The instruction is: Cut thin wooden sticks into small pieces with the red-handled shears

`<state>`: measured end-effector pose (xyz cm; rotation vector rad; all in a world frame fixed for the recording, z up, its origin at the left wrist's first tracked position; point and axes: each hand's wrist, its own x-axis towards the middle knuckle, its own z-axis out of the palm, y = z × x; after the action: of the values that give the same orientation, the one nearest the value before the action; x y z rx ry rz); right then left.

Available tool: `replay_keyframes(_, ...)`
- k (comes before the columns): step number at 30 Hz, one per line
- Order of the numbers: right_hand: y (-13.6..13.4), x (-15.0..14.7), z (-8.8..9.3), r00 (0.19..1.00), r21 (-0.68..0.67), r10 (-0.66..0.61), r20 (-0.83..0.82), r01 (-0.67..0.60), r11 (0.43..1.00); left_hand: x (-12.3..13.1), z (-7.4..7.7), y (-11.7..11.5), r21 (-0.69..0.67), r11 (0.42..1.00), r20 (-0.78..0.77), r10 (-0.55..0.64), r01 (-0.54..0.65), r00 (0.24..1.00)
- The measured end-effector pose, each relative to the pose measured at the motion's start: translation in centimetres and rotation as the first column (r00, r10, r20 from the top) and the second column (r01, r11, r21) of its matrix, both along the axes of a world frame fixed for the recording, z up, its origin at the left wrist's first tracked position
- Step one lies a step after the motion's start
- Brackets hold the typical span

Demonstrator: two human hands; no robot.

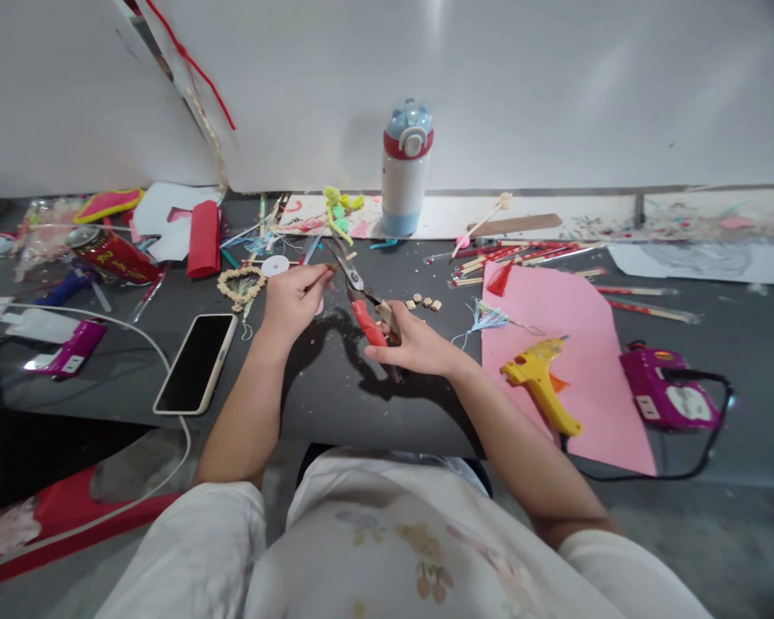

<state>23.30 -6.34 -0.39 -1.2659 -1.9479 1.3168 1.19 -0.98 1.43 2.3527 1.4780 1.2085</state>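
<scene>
My right hand (413, 340) is wrapped round the handles of a pair of scissors (353, 277), one handle covered in red. The blades are spread and point up and to the left, beside the fingertips of my left hand (297, 301). Those fingers are pinched on a small brownish piece (331, 268), too small to make out. Several small beige pieces (426, 302) lie on the dark table just beyond my right hand. A heart-shaped beige ring (241, 286) lies left of my left hand, near a white disc (274, 266).
A bottle (405, 172) stands at the back. On the right, a yellow glue gun (542, 378) rests on pink paper (593, 344), beside a purple power strip (674, 391). A phone (197, 364), a red can (116, 256) and a white cable (151, 344) are on the left.
</scene>
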Motion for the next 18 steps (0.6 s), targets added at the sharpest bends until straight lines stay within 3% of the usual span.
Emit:
replay_keyframes(14, 0.06, -0.23, -0.08, 1.0, -0.021, 0.011, -0.011, -0.011, 1.0, -0.34, -0.06, -0.01, -0.03, 1.0, -0.158, -0.009, 0.004, 0.987)
replay_keyframes(18, 0.11, -0.48, 0.1, 0.998, -0.074, -0.037, -0.047, 0.033, 0.997, 0.28, -0.08, -0.12, 0.075, 0.994, -0.252, 0.099, -0.083, 0.963)
